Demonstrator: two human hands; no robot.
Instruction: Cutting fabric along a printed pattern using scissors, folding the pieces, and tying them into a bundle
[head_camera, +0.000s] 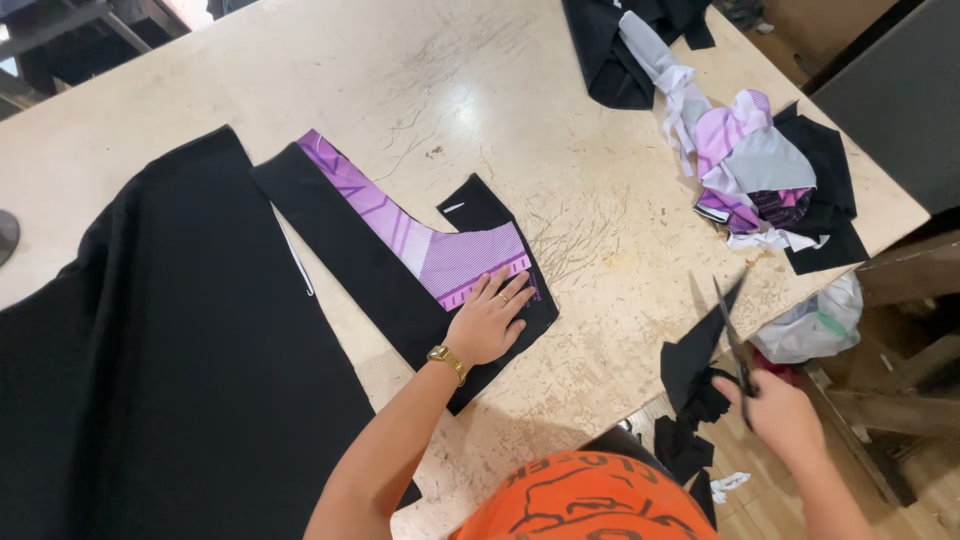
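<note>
Head view: left hand is laid flat, fingers spread, on the black-and-purple cut panel on the table. Scissors are gripped in the closed right hand off the table edge, with a black offcut. Trimming is judged largely done; scrap pile is set aside.
</note>
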